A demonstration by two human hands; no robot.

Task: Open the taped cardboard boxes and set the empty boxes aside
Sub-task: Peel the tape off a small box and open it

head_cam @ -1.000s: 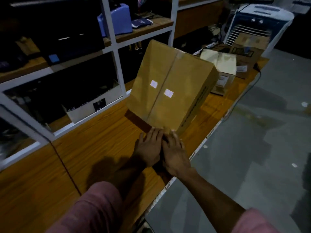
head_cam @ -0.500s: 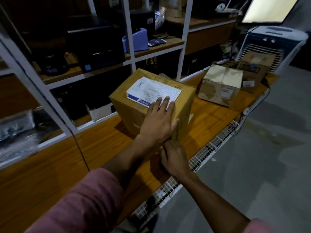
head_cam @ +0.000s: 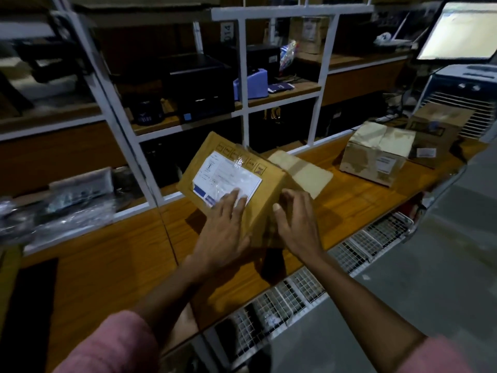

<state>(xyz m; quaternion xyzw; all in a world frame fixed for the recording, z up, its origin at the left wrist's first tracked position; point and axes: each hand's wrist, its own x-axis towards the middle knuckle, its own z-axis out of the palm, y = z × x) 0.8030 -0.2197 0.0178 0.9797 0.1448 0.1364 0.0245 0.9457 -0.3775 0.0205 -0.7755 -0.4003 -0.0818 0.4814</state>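
Cardboard box (head_cam: 265, 204) sits tilted on the wooden tabletop (head_cam: 349, 211), label face up and toward the person, one flap (head_cam: 301, 172) sticking out at its far right end. Left hand (head_cam: 223, 232) lies flat with fingers straight on the shipping label (head_cam: 227, 177); right hand (head_cam: 298, 224) cups the right side, fingers loosely bent, its grip unclear. Opening looks just begun; next they need a taped seam found and peeled. Two more boxes (head_cam: 376, 154) wait further along
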